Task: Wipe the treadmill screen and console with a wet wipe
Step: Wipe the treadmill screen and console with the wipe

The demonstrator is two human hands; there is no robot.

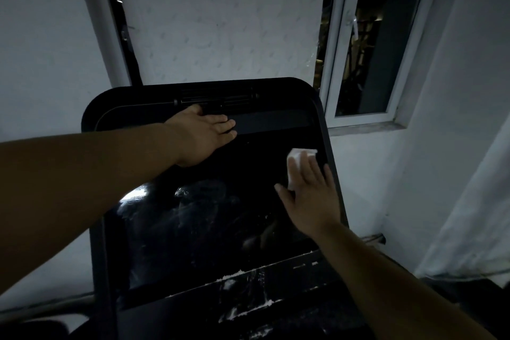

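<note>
- The white wet wipe [299, 164] is pressed flat under the spread fingers of the right hand [311, 196], near the right edge of the dark treadmill screen [209, 218].
- The left hand [205, 132] is laid open, holding nothing, on the upper console [276, 121].
- Wet streaks are seen lower on the glass.

Right hand [311, 196] flat on wipe [296, 159]
</note>
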